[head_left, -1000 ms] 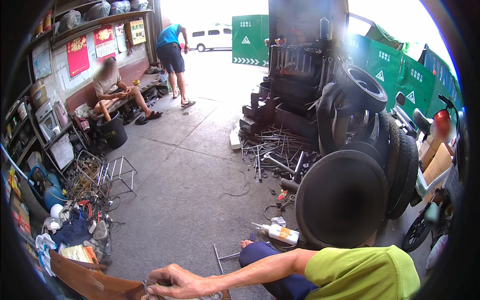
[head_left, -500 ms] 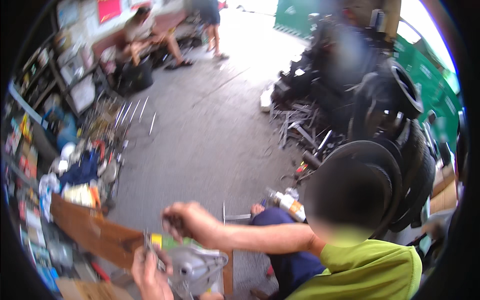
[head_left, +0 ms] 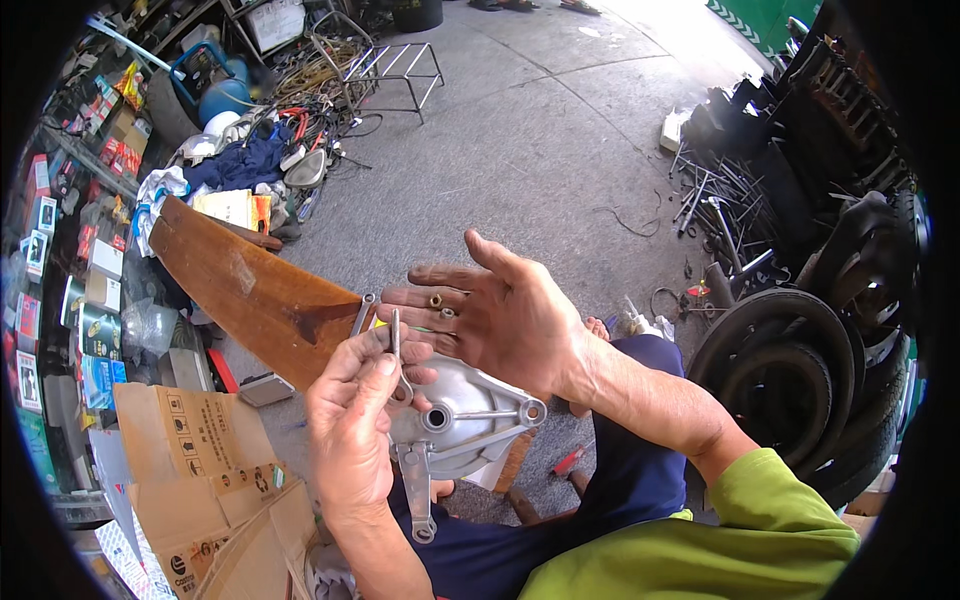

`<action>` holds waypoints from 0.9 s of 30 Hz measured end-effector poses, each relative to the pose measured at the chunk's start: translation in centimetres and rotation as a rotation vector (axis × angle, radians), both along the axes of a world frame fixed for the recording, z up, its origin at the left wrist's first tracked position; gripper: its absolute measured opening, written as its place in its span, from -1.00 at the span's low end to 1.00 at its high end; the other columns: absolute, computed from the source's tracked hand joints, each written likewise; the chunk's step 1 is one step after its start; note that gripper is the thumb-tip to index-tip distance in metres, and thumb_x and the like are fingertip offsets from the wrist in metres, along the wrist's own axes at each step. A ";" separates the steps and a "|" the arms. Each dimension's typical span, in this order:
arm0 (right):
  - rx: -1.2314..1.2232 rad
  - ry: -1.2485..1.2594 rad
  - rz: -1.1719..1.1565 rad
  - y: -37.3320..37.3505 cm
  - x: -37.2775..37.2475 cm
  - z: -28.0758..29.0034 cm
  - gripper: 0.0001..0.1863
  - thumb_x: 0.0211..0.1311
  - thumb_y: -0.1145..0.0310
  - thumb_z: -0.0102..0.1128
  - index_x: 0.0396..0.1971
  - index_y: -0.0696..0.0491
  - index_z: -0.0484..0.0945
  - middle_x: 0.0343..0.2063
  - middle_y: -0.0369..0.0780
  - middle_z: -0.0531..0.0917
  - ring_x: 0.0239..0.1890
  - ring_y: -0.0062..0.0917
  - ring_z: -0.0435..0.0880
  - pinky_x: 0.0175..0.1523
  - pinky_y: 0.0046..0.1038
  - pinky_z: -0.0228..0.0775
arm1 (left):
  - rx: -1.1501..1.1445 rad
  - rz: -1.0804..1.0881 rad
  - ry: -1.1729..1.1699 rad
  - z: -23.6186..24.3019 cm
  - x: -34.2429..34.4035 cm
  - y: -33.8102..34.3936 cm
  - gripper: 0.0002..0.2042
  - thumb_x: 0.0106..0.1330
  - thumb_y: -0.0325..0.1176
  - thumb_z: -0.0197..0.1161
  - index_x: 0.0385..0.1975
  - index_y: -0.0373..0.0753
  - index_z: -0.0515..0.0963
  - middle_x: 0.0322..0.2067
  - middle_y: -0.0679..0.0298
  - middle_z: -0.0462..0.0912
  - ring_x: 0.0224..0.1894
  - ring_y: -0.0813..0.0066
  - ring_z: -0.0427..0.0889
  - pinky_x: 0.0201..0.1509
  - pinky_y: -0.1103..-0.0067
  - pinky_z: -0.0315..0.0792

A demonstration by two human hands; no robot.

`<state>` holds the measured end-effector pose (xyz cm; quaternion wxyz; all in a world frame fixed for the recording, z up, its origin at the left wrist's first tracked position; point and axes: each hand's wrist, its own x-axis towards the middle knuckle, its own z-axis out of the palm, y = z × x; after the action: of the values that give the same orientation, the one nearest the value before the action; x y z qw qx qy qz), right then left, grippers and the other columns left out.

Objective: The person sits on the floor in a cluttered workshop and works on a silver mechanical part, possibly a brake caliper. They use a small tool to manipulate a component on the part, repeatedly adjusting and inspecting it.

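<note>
My left hand pinches a slim, upright metal rod with a flat looped lower end. Just right of it, my right hand is turned palm up, fingers stretched, carrying two small nuts, one brassy and one silver. Below both hands is a silver cast-metal plate with a central bore, partly hidden by my fingers; a flat lever lies over its left side. A narrow metal link shows beside a long brown board, which reaches up to the left.
Cardboard and small boxes crowd the left. Cables, clothing and a wire rack are beyond. On the right are tyres and scattered tools. Concrete floor stretches ahead.
My view has swung down and left. My right hand has turned palm up, showing the nuts, and my left hand has come up beside it with the rod.
</note>
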<state>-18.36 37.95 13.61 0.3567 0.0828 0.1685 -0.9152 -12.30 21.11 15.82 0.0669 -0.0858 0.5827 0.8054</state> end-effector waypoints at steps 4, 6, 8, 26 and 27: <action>0.102 0.126 0.015 -0.2 0.2 -0.5 -0.32 0.37 0.32 -0.12 0.31 0.41 -0.11 0.20 0.15 0.29 0.19 -0.22 0.43 0.32 -0.28 0.29 | -0.202 -0.004 0.015 0.2 -0.1 0.1 -0.76 0.24 -0.44 0.24 -0.12 -0.38 0.52 -0.28 0.21 0.64 -0.29 0.55 0.59 -0.26 0.62 0.45; 0.157 0.120 0.013 -0.3 0.4 -1.2 -0.38 0.29 0.49 -0.08 0.28 0.42 -0.03 0.12 0.12 0.41 0.03 -0.32 0.56 0.18 -0.41 0.45 | -0.394 0.032 0.127 -0.1 -0.1 0.6 -0.76 0.21 -0.47 0.27 -0.14 -0.39 0.53 -0.30 0.25 0.64 -0.30 0.59 0.57 -0.23 0.64 0.43; 0.248 0.137 0.028 -0.1 0.9 -0.7 -0.36 0.28 0.48 -0.02 0.30 0.37 0.01 0.00 0.04 0.53 -0.14 -0.46 0.61 -0.02 -0.54 0.50 | -0.579 0.083 0.234 0.2 -0.5 1.7 -0.82 0.17 -0.50 0.27 -0.26 -0.45 0.55 -0.45 0.36 0.55 -0.42 0.70 0.42 -0.35 0.72 0.33; 0.160 0.140 0.157 -0.4 1.1 0.6 -0.53 0.22 0.60 -0.15 0.16 0.35 0.23 -0.24 -0.10 0.58 -0.39 -0.60 0.59 -0.29 -0.61 0.55 | -0.735 0.000 0.270 1.5 0.2 2.1 -0.93 0.18 -0.50 0.32 -0.41 -0.35 0.58 -0.51 0.44 0.57 -0.49 0.72 0.42 -0.38 0.69 0.38; 0.164 0.138 0.150 -0.7 0.9 0.2 -0.57 0.23 0.58 -0.12 0.12 0.32 0.28 -0.27 -0.13 0.59 -0.37 -0.59 0.60 -0.30 -0.61 0.54 | -0.599 0.026 0.235 1.3 0.2 1.8 -0.94 0.19 -0.52 0.31 -0.41 -0.35 0.58 -0.51 0.43 0.57 -0.49 0.72 0.43 -0.37 0.71 0.38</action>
<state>-17.43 37.29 13.86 0.4038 0.0359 0.2727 -0.8725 -12.11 22.92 17.11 -0.0395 -0.0156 0.7965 0.6031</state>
